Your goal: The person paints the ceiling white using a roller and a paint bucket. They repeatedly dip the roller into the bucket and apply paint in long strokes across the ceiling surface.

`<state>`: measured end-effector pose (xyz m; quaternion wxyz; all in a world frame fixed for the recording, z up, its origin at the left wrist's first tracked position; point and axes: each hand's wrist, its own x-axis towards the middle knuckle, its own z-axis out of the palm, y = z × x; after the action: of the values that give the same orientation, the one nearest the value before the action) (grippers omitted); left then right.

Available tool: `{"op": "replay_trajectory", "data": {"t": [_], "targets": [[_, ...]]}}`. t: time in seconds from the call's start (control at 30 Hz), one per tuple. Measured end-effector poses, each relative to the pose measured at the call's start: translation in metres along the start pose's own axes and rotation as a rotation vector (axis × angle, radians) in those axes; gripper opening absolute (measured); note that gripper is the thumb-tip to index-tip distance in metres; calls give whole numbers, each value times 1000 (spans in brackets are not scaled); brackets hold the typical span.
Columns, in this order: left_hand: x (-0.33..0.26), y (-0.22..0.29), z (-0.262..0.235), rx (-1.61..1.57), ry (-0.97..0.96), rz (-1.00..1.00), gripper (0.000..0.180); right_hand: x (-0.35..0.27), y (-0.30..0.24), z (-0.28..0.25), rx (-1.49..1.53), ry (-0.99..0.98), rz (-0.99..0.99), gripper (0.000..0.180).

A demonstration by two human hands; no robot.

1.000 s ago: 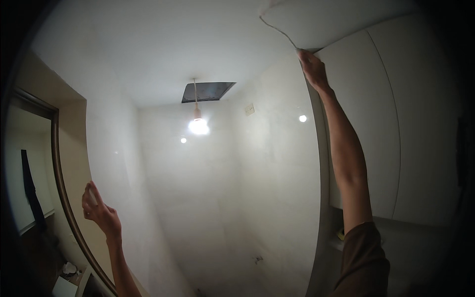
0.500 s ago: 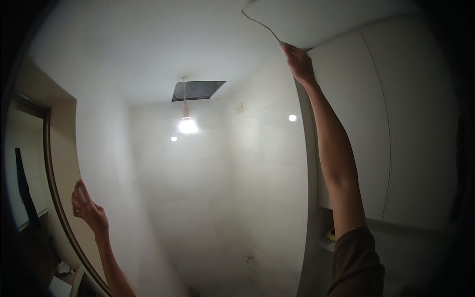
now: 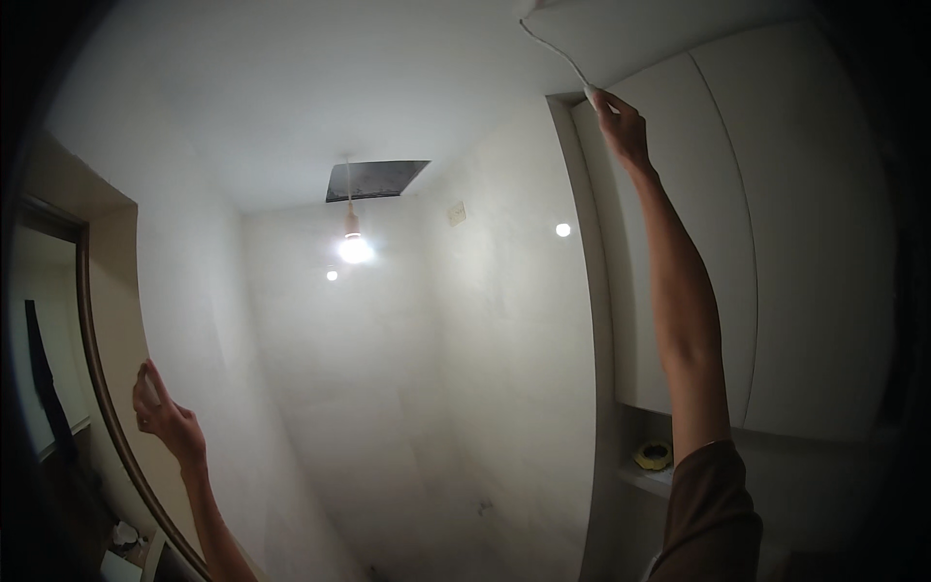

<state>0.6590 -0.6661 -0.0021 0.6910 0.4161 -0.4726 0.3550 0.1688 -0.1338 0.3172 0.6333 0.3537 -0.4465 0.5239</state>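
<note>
My right arm reaches high up on the right, beside the tall white cabinet. The fingers of my right hand (image 3: 623, 128) are closed on the lower end of a thin pale cord (image 3: 558, 50), which runs slantwise up to the ceiling. A small whitish piece shows at my fingertips; its kind is too small to make out. Low on the left, my left hand (image 3: 172, 419) is at the wall corner (image 3: 144, 320) by the doorway. Its fingers are partly bent and apart, with nothing held in them; whether they press on the wall I cannot tell.
A lit bulb (image 3: 355, 248) hangs on a cord near a dark square ceiling opening (image 3: 378, 179). The white cabinet (image 3: 679, 242) stands at right, above a niche holding a yellowish roll (image 3: 653, 455). A dark door frame (image 3: 90, 330) is at far left.
My right hand, still on the cord, appears farther right and slightly lower. The whole view has shifted a little, and more of the niche with the roll shows. My left hand keeps its pose.
</note>
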Motion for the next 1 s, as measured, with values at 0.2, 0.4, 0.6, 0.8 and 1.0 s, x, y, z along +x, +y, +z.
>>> {"op": "replay_trajectory", "data": {"t": [0.2,0.4,0.6,0.8,1.0], "targets": [[-1,5,-4,10,12,-4,99,1,-86,56,66,-182,30,46],[1,9,-12,-28,-23,-16,102,-7,-195,131,159,-218,-87,39],[4,8,-19,-65,-73,-10,99,-22,-295,194,213,-283,-71,42],[6,7,-21,-80,-94,3,98,-28,-313,230,247,-281,-31,41],[8,9,-22,-116,-93,8,100,-22,-195,181,212,-173,50,44]]}}
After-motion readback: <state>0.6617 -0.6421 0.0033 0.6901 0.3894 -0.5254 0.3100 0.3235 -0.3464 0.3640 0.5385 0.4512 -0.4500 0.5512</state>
